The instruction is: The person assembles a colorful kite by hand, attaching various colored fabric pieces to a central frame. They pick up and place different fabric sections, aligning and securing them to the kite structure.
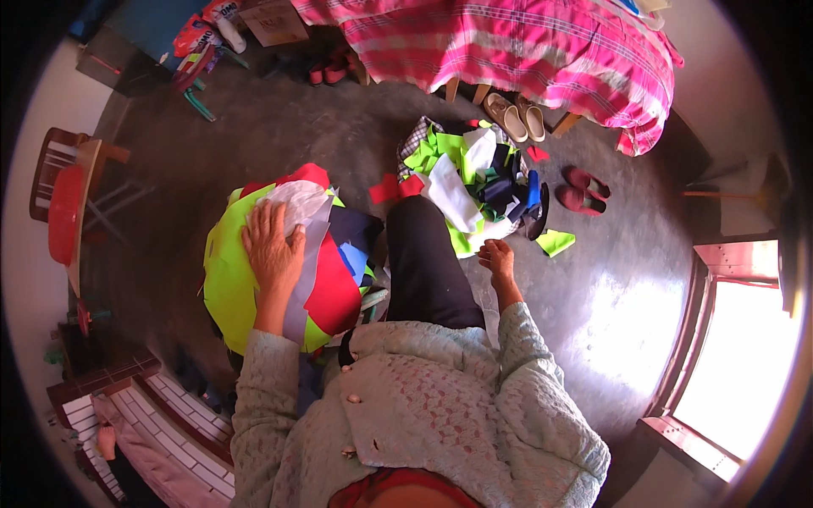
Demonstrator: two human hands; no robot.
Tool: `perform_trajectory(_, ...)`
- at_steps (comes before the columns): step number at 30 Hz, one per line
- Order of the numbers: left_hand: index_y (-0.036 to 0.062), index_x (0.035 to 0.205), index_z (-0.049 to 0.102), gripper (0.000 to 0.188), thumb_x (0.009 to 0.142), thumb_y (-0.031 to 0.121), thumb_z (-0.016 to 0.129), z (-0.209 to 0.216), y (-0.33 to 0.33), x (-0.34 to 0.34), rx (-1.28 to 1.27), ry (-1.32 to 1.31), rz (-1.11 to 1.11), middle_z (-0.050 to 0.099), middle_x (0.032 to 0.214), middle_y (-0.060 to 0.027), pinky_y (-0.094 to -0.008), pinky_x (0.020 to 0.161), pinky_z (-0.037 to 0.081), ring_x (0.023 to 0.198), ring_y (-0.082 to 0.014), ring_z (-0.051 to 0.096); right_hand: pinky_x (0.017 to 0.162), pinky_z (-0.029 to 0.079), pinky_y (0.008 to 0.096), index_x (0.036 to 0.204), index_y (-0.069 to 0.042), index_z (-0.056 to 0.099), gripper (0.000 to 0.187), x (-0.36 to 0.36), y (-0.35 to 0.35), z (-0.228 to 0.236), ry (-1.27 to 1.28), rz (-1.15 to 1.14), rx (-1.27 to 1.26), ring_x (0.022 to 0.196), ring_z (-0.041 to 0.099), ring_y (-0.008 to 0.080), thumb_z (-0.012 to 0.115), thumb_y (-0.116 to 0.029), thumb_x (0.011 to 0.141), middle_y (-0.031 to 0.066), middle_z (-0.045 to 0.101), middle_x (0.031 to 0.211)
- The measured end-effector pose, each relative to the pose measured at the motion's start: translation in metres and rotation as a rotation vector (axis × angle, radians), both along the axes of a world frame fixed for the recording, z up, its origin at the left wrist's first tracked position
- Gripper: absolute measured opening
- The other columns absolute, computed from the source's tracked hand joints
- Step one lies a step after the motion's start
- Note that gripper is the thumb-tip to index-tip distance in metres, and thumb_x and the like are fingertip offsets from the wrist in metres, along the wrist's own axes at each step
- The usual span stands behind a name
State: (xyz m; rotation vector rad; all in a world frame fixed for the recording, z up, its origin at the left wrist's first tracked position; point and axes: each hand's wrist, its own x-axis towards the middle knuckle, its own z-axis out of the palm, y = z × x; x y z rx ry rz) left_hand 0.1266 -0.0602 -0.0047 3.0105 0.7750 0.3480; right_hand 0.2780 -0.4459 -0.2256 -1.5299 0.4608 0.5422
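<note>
My left hand (273, 247) lies flat, fingers spread, on top of a stack of cloth pieces (254, 279) in neon yellow, red, white and dark blue at my left side. My right hand (497, 256) hangs with loosely curled fingers beside my black-trousered leg (428, 262), close to the near edge of a second heap of fabric scraps (470, 182) on the floor; I cannot tell whether it pinches a scrap. That heap mixes neon green, white, black and blue pieces.
Loose scraps lie on the dark floor: red ones (394, 188) and a green one (556, 243). Red slippers (584, 188) and beige shoes (517, 117) sit near a bed with a pink plaid cover (525, 42). A wooden chair with a red seat (68, 203) stands far left.
</note>
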Motion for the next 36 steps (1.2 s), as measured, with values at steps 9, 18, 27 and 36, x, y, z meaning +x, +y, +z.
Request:
perform_trajectory(9,0.0105,0.128,0.046,0.048,0.083,0.026,0.053,0.006,-0.004,0.005,0.011,0.018,-0.01,0.041,0.137,-0.0117,-0.0494,0.106,0.019,0.13,-0.0311,0.032,0.054,0.05,0.0273,0.102,-0.002,0.06,0.023,0.01,0.031,-0.053,0.016,0.176,-0.229,0.069,0.064,0.0158,0.059,-0.018,0.085,0.0055,0.064,0.086)
perform_trajectory(18,0.0053,0.126,0.047,0.05,0.081,0.026,0.051,0.012,-0.002,0.012,-0.021,0.023,-0.067,0.043,0.134,-0.0178,-0.0511,0.104,0.02,0.128,-0.0371,0.034,0.058,0.055,0.0319,0.122,0.0,0.046,0.053,0.009,0.058,-0.143,-0.362,0.34,-0.603,0.073,0.063,0.0244,0.065,-0.004,0.073,0.0144,0.044,0.122)
perform_trajectory(27,0.0032,0.125,0.047,0.051,0.081,0.029,0.047,0.01,-0.002,0.016,-0.055,0.076,-0.028,0.041,0.136,-0.0181,-0.0513,0.106,0.018,0.129,-0.0381,0.033,0.055,0.055,0.035,0.128,-0.007,0.027,0.063,0.016,0.07,-0.159,0.201,-0.298,-0.218,0.075,0.062,0.0251,0.06,0.004,0.076,0.0159,0.041,0.12)
perform_trajectory(36,0.0021,0.128,0.044,0.053,0.084,0.031,0.045,0.011,-0.002,0.019,-0.083,0.12,-0.021,0.039,0.137,-0.0185,-0.0515,0.106,0.016,0.13,-0.0391,0.03,0.053,0.052,0.0335,0.12,-0.009,0.036,0.052,0.02,0.081,-0.164,0.359,-0.422,-0.016,0.068,0.06,0.0237,0.063,0.0,0.076,0.011,0.054,0.096)
